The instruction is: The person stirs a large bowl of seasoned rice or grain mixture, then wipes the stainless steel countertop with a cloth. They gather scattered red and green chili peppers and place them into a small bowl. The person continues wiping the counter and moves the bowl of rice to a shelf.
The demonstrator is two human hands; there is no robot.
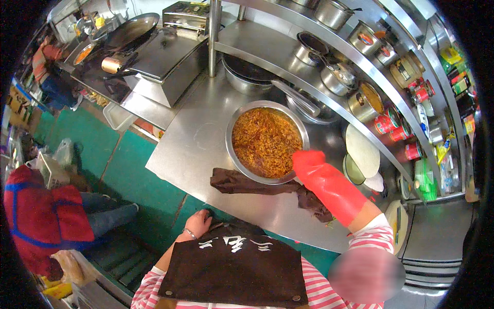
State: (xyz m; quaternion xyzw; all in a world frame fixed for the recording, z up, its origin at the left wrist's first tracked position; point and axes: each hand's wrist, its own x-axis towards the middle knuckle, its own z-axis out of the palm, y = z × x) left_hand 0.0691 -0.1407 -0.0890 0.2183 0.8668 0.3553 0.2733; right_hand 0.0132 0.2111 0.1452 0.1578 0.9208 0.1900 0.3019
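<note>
A large round metal basin (229, 154) stands on the stainless steel worktop (185, 143), filled with a reddish-brown minced or shredded food (266, 141). My right hand (310, 168), in a long red rubber glove, is at the basin's lower right rim; its fingers are blurred, and whether they grip the rim cannot be told. Bare and wearing a bracelet, my left hand (198, 224) hangs near the worktop's front edge beside my dark apron (235, 266), fingers loosely curled. Between me and the basin lies a crumpled dark brown cloth (247, 183).
Behind the basin are a lidded metal pot (247, 83) and a long metal utensil (297, 98). Steel shelves (266, 58) hold pots and cans. A round cutting board (397, 224) with a knife lies right. One person (46, 220) is at left, another (48, 73) farther back.
</note>
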